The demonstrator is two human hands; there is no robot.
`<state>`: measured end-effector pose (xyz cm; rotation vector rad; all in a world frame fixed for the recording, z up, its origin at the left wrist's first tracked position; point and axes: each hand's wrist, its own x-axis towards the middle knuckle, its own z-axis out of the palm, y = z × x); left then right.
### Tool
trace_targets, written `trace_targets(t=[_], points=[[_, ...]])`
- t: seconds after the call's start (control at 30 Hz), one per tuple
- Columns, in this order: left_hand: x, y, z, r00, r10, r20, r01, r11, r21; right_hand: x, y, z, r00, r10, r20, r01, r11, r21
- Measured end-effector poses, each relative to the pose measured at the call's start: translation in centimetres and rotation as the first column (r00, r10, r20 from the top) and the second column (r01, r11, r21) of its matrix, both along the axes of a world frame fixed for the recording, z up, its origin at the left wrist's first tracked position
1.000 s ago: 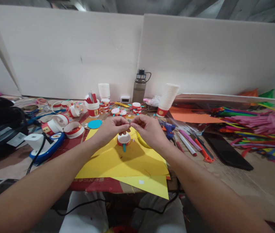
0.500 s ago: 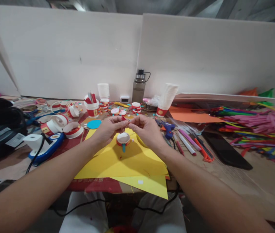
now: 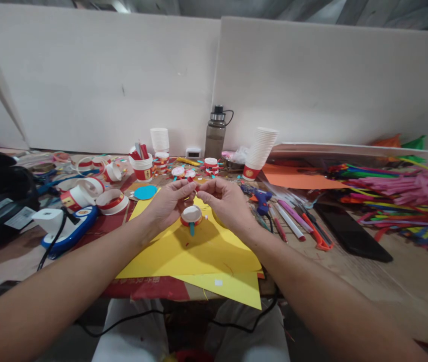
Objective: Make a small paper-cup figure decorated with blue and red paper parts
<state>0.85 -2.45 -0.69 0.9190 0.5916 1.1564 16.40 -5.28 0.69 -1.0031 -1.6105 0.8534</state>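
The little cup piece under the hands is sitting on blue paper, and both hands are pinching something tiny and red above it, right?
Not quite. The head view shows the paper under the cup piece is yellow, not blue. The rest holds: the left hand and right hand pinch a tiny red bit above it.

The light is soft and even, and it comes from above, where a bright lamp point(image 3: 121, 7) shows at the top edge. My hands throw a soft shadow on the yellow paper point(image 3: 194, 251) under them. The white boards point(image 3: 96, 75) behind the desk are bright but without glare. The centre is quite sharp; the pink and coloured sticks point(image 3: 406, 188) at the right edge look blurred. The wide lens bends the edges, so my forearms look very large.
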Motion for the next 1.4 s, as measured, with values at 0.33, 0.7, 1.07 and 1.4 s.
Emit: trace_targets(t=[0.33,0.7,1.07,1.4], points=[[-0.9,0.8,0.6,0.991,0.084,-0.105,-0.073,0.992,0.103,3.0,0.3,1.4,0.281,-0.244,0.928,0.210,0.959,0.189],[-1.1,1.2,0.4,0.972,0.130,-0.196,-0.111,0.988,0.106,2.8,1.0,0.1,0.136,-0.101,0.985,0.256,0.965,0.064],[-1.6,2.1,0.5,0.977,0.091,-0.193,-0.075,0.993,0.088,4.2,3.0,0.4,0.736,-0.193,0.648,0.392,0.903,-0.176],[-1.6,2.1,0.8,0.974,0.058,-0.218,-0.046,0.997,0.059,4.3,2.8,0.6,0.981,0.053,-0.184,-0.081,0.985,-0.149]])
